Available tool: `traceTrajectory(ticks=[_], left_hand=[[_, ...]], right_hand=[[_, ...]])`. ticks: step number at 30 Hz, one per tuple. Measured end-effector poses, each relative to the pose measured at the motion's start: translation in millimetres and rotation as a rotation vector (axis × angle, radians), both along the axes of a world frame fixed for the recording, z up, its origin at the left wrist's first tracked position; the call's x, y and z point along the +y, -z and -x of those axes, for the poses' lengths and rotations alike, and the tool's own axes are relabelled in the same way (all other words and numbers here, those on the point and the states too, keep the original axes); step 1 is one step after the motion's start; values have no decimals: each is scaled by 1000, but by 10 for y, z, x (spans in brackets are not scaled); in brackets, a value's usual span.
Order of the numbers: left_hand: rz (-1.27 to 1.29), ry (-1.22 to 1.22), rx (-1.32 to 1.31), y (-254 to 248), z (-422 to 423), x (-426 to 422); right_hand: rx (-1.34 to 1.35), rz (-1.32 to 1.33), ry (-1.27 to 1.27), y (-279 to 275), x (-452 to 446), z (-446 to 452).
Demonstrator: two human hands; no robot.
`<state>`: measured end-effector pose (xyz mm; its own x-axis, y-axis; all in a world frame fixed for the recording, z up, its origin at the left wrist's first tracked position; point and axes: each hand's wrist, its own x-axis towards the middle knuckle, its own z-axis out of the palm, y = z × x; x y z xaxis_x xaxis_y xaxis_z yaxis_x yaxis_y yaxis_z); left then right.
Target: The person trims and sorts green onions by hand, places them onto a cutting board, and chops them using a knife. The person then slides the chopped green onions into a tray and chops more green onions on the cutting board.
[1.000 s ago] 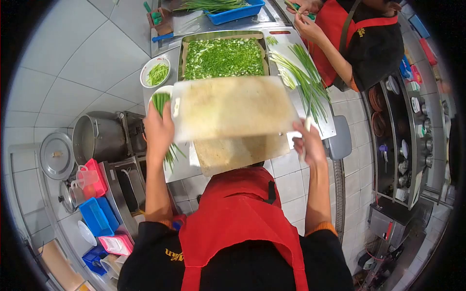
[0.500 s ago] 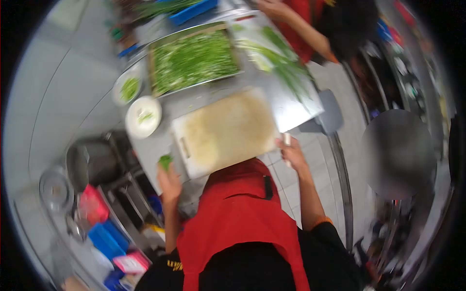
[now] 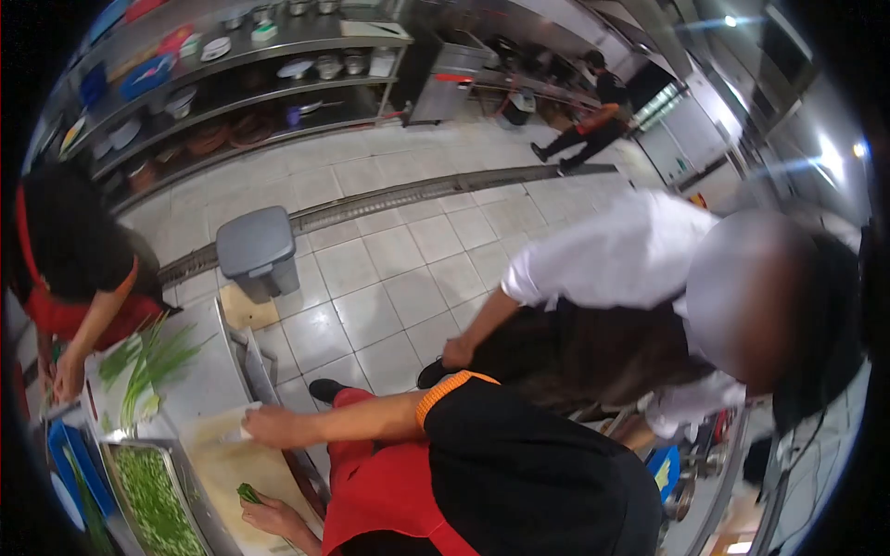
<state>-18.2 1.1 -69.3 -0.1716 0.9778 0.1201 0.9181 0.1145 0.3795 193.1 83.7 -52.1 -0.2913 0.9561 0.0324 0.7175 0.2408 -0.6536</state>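
Note:
My left hand (image 3: 276, 519) is closed around a small bunch of green onion (image 3: 248, 493) at the near end of the wooden-coloured cutting board (image 3: 227, 477). At the board's far end, my right hand (image 3: 271, 426) grips a knife (image 3: 245, 429) by its white handle. The blade is blurred and lies low over the board. Beside the board stands a metal tray (image 3: 175, 458) filled with chopped green onion (image 3: 153, 500). Whole green onions (image 3: 148, 380) lie on the steel table (image 3: 209, 347) beyond.
A co-worker (image 3: 79, 259) in a red apron stands across the table. A person in a white jacket (image 3: 612, 250) stands close on my right. Another person (image 3: 598, 111) is at the far stoves. A grey bin (image 3: 257, 243) stands on the tiled floor, near steel shelves (image 3: 250, 111).
My view has swung up and to the right, bringing the room and the white-jacketed person into sight. Both hands still hold the green onion and the knife.

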Motion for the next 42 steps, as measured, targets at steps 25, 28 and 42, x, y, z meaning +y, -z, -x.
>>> traceTrajectory(ticks=[25,28,42], left_hand=[[-68,19,-96,-305,-296,16],[-70,36,-152,-407,-272,21],[-98,120,-287,-405,-205,24]], right_hand=[[136,255,-82,-288,-395,91],[106,255,-106,-302,-393,80],[87,185,-60,-249,-500,-38]])
